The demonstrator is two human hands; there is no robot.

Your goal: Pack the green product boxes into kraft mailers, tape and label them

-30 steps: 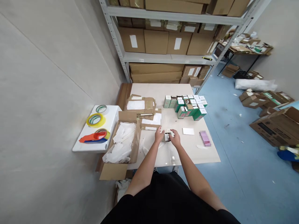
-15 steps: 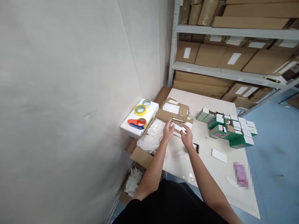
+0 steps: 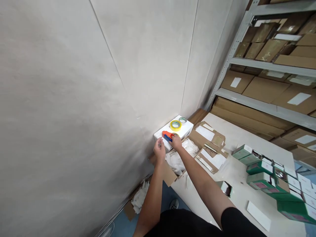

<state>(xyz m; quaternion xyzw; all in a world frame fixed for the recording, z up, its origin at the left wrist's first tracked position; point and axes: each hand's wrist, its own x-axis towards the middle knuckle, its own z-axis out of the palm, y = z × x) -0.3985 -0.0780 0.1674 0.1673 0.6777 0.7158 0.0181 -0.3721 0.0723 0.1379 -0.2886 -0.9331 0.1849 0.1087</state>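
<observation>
An orange and blue tape dispenser point(image 3: 168, 134) with a tape roll sits over the white foam box point(image 3: 160, 131) beside the wall. My right hand point(image 3: 176, 142) is closed around the dispenser's rear end. Close by its front end is my left hand point(image 3: 159, 149), its fingers loosely bent and apart, with nothing visible in them. A yellow tape roll point(image 3: 175, 125) and a nearly used-up tape roll point(image 3: 182, 120) lie on the foam box behind the dispenser. Whether the dispenser still touches the box is hard to make out.
An open carton point(image 3: 170, 174) with white packing paper point(image 3: 176, 161) stands between foam box and table point(image 3: 197, 197). Flattened cardboard point(image 3: 214, 140) lies on the table, with several green and white boxes point(image 3: 266, 177) to the right. Shelving point(image 3: 269, 107) holding cartons rises behind.
Both hands have left the flattened cardboard and moved left to the foam box. My right hand has taken hold of the tape dispenser. The view has turned left.
</observation>
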